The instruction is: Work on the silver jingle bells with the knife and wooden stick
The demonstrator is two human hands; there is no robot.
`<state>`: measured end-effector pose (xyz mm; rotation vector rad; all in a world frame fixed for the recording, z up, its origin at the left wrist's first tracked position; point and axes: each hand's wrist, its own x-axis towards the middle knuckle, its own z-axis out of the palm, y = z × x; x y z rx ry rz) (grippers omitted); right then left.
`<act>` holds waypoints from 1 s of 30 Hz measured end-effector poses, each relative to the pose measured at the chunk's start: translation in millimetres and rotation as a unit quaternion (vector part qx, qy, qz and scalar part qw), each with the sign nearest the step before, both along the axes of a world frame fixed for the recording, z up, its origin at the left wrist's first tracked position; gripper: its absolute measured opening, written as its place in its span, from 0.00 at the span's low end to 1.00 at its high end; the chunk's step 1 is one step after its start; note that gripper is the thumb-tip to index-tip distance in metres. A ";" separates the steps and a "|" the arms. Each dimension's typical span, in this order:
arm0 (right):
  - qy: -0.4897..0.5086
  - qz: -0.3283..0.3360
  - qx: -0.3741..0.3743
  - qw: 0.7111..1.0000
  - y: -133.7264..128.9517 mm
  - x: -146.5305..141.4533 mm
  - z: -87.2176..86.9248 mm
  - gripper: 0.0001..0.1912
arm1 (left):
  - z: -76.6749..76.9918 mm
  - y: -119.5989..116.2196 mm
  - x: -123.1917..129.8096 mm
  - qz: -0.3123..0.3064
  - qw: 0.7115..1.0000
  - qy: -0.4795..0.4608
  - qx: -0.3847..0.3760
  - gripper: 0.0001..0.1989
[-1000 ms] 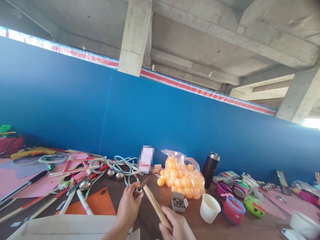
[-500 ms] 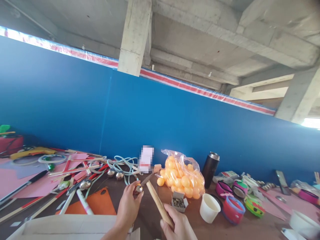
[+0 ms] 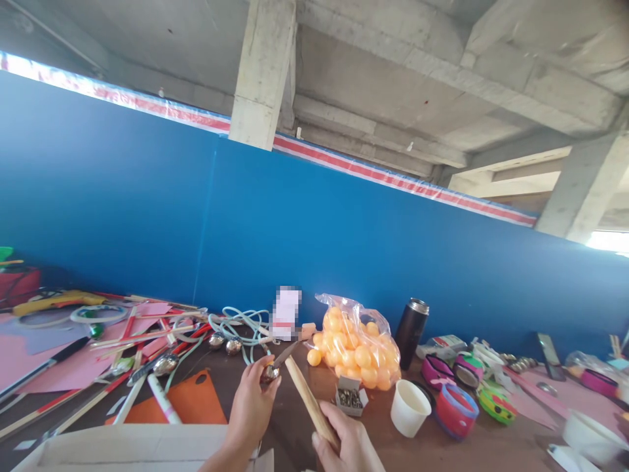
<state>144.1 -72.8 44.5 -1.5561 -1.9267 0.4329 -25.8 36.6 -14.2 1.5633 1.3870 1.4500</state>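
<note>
My left hand (image 3: pixel 251 400) is closed around a shiny silver ball (image 3: pixel 270 373), pinched between thumb and fingers. In my right hand (image 3: pixel 346 440) is a light wooden stick (image 3: pixel 310 400), its upper end pointing up and left, close to the ball. A dark blade-like piece (image 3: pixel 285 354) lies just beyond the ball, near the stick's tip. To the right of the stick stands a small open box (image 3: pixel 350 397) of little metal pieces. Behind it rests a clear bag of orange balls (image 3: pixel 361 351), with one loose orange ball (image 3: pixel 314 356) beside it.
A white cup (image 3: pixel 409 409), a black bottle (image 3: pixel 413 333) and colourful bands (image 3: pixel 457 410) stand to the right. Sticks, pale blue cords (image 3: pixel 240 328) and an orange sheet (image 3: pixel 196 401) lie left. White paper (image 3: pixel 137 449) lies in front. A blue partition (image 3: pixel 314 229) rises behind.
The view has shifted slightly, so the items on the table appear a little further left. Both hands keep nearly the same pose and hold the same things.
</note>
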 end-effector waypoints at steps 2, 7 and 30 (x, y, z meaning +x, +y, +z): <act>-0.002 -0.002 -0.004 1.000 0.1 -0.1 -0.4 0.19 | 1.0 -0.4 0.0 -0.002 1.000 -0.006 -0.001 0.19; 0.032 -0.007 0.030 0.999 1.3 4.0 -3.1 0.19 | 2.5 -0.6 0.1 0.002 1.000 -0.013 -0.005 0.20; 0.015 0.001 0.026 1.000 7.4 6.5 -12.2 0.22 | 1.1 0.3 0.9 -0.016 0.999 -0.031 0.000 0.20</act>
